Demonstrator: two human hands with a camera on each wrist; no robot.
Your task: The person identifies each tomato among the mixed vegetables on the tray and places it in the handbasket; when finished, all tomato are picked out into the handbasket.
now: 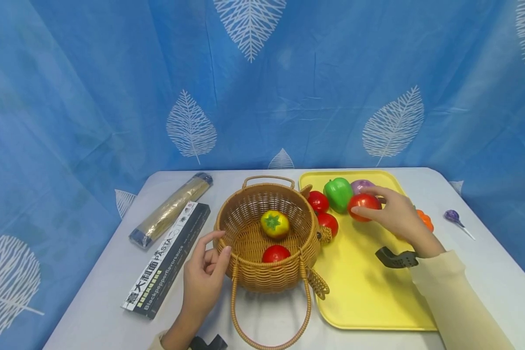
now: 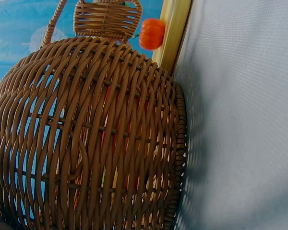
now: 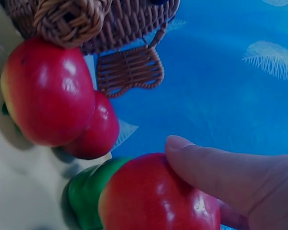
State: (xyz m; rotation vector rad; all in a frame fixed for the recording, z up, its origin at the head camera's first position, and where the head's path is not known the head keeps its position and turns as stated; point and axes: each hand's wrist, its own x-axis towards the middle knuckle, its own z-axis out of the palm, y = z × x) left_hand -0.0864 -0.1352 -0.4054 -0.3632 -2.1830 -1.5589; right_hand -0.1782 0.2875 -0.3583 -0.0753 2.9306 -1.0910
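Note:
A shiny red tomato (image 1: 364,207) is in the grip of my right hand (image 1: 395,214), thumb on one side and fingers on the other, over the yellow tray (image 1: 367,287). In the right wrist view the held tomato (image 3: 158,196) overlaps a green bell pepper (image 3: 89,191). My left hand (image 1: 205,277) is at the left rim of a wicker basket (image 1: 267,279), index finger and thumb tips at the edge, other fingers bent. Inside the basket are a yellow-orange fruit with a green star-shaped top (image 1: 274,223) and a red round fruit (image 1: 276,253).
Two red tomatoes (image 1: 327,223) lie between basket and pepper, with a purple vegetable (image 1: 362,185) behind. A small orange pumpkin (image 1: 425,219) is at the tray's right; a purple-headed stick (image 1: 458,222) lies beyond. Left are a black-and-white pasta box (image 1: 168,260) and a pasta packet (image 1: 172,209).

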